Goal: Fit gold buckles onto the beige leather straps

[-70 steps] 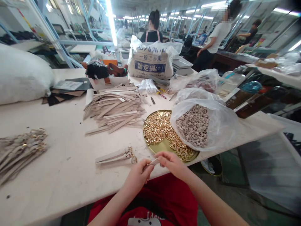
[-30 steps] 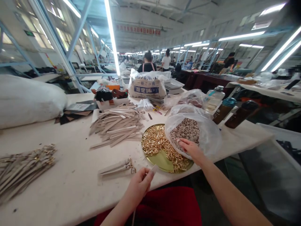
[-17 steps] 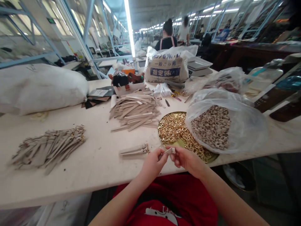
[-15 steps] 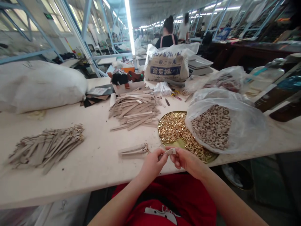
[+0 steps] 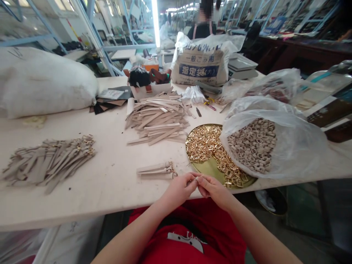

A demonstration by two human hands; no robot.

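My left hand (image 5: 180,187) and my right hand (image 5: 216,189) meet at the table's front edge, fingers closed in a pinch. Between the fingertips shows a small bit of a beige strap (image 5: 196,179); the rest is hidden by my fingers. Just left of them lie a few beige straps with gold buckles (image 5: 156,171). A round gold tray (image 5: 211,168) with many small gold buckles (image 5: 205,141) is close beyond my right hand. Beside it, an open clear plastic bag (image 5: 298,146) holds many small beige loops (image 5: 254,146).
Loose beige straps (image 5: 159,119) are heaped mid-table. A pile of buckled straps (image 5: 52,161) lies at left, before a big white sack (image 5: 46,82). Behind stand a printed bag (image 5: 200,62) and a box (image 5: 151,90). A person (image 5: 203,25) is further back.
My hands have drawn closer together, and the strap end that showed at the right fingertips is now mostly covered. The camera view has tilted down slightly.
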